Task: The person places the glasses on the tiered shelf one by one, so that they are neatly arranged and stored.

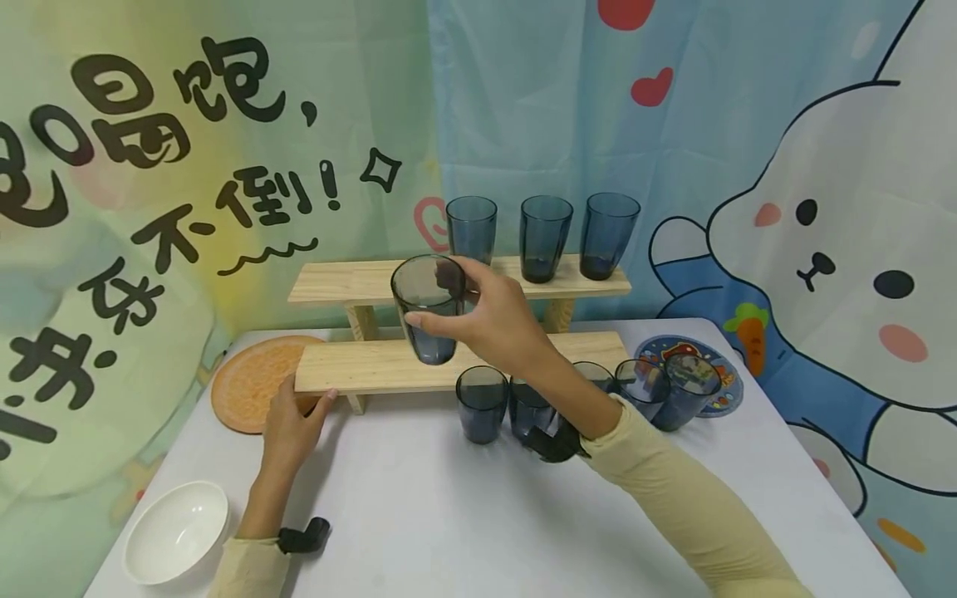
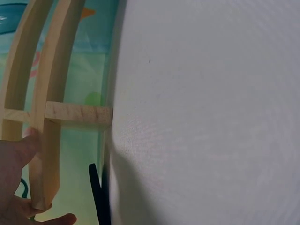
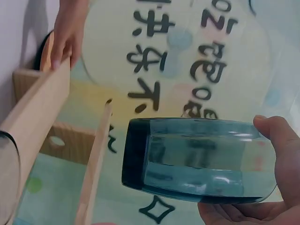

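My right hand (image 1: 499,317) holds a blue drinking glass (image 1: 428,286) near its rim, thumb on one side and fingers on the other. The glass is upright, in front of the two-tier wooden shelf (image 1: 381,365), its base seen over the lower board. In the right wrist view the whole glass (image 3: 201,159) shows, with nothing in it. My left hand (image 1: 292,423) grips the left end of the lower board, its thumb on the front edge in the left wrist view. Three like glasses (image 1: 546,237) stand on the upper board, towards its right end.
Several more blue glasses (image 1: 481,407) stand on the white table (image 1: 419,515) before the shelf's right part, some behind my right forearm. A round orange mat (image 1: 239,390) lies left, a patterned blue mat (image 1: 728,390) right. A white bowl (image 1: 175,531) sits front left.
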### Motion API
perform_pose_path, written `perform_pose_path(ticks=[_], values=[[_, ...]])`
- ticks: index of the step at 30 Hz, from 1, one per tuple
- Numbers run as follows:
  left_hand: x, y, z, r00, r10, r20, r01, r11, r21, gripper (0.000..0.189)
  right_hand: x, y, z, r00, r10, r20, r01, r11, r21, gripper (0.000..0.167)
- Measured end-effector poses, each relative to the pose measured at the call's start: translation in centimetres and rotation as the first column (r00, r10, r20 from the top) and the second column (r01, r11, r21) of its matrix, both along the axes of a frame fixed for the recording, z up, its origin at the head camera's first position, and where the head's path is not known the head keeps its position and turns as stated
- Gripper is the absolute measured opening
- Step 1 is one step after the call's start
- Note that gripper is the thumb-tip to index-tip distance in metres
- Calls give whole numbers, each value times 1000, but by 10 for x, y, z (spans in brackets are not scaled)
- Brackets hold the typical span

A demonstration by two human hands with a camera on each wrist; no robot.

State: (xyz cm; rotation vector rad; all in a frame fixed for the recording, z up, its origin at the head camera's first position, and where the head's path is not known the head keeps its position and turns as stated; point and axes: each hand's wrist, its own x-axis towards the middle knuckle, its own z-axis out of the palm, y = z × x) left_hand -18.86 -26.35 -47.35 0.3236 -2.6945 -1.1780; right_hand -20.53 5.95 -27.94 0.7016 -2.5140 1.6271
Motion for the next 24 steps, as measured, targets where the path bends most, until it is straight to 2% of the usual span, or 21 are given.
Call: perform_pose_path(ticks=[5,12,14,19,24], values=[[-1,1,0,1000,1,-21,-1,1000,7,80,-38,-20,2,998,-58,-31,59,998,17,84],[-1,-1,-2,1000,3,-25,-4,1000,-5,81,-87,-46,-3,981,-185,-52,186,982,11,69],[0,-1,-1,1000,3,-16,-3,1000,-6,82,-98,-53,-5,972,-226,-62,227,974,18,73],[-1,-1,1,1000,7,-5,-7,1000,-6,83,-116,-68,-5,959,-266,-99,266,964,-13,77],[-2,-2,0,1000,-3,-18,3,1000,-8,83,-121,-79,-9,949,-296,-112,296,955,-19,70]])
